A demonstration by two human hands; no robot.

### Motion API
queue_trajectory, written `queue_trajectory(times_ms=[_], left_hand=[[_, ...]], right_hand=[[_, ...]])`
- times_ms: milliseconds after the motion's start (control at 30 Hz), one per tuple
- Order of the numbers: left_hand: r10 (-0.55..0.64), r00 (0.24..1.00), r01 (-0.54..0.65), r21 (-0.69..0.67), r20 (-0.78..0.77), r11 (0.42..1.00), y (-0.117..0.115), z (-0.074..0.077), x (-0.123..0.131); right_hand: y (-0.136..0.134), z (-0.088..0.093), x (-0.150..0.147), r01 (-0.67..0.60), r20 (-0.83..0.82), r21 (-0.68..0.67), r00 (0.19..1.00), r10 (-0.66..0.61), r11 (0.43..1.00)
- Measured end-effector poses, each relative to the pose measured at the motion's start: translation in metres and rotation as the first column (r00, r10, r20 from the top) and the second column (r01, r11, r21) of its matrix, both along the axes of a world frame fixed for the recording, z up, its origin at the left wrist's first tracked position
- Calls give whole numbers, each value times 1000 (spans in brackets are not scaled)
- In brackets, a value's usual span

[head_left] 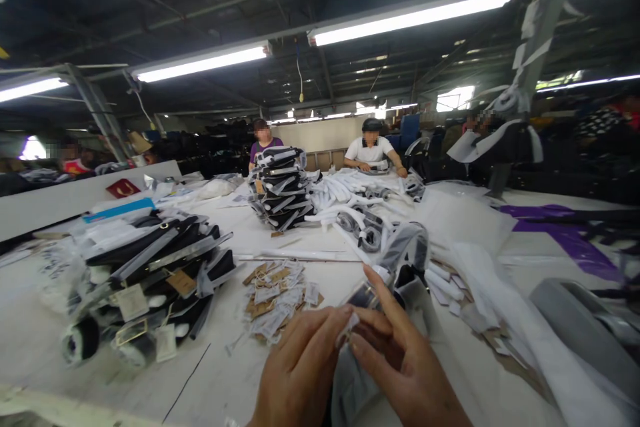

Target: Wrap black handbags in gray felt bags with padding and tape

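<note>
We've got the small white piece (349, 329) pinched at the fingertips, between left hand (305, 350) and right hand (400, 353), above grey material (351, 383). Piece partly covered by fingers; detail too blurred.

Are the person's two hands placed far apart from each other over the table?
No, the left hand and the right hand meet at a small white piece between their fingertips.
</note>
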State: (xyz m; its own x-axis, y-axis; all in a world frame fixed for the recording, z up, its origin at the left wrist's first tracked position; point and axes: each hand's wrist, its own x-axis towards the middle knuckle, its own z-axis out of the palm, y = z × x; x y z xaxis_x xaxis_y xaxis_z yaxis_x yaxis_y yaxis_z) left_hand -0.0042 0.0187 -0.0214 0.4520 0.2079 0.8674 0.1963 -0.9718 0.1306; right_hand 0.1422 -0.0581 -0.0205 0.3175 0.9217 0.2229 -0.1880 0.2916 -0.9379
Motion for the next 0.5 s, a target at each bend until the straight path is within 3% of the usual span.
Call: queue_trajectory(times_ms=[100,167,200,300,367,400,500], left_hand=[[79,993,-70,-107,89,992,-7,-10,1],[129,976,-69,-314,173,947,-9,-14,-1],[157,962,-44,-443,222,896,-10,-16,-2],[272,900,73,-733,341,677,-12,-17,-5],[336,863,109,-789,377,604,-17,-17,-5],[358,846,102,-779,395,619,-20,-17,-5],[416,783,-33,-637,462,770,-33,-19,-9]], right_hand=[[1,-5,-2,-16,-257,-18,966,11,1000],[1,-11,-2,-19,-326,-31,945,7,999],[1,-16,-2,-13,-325,-34,946,1,999],[0,-30,-1,65,-151,-31,986,-69,997],[-1,-40,0,123,64,-7,990,-122,992],[-2,-44,1,141,167,23,976,-143,990],[0,-52,7,118,410,184,893,-185,976]])
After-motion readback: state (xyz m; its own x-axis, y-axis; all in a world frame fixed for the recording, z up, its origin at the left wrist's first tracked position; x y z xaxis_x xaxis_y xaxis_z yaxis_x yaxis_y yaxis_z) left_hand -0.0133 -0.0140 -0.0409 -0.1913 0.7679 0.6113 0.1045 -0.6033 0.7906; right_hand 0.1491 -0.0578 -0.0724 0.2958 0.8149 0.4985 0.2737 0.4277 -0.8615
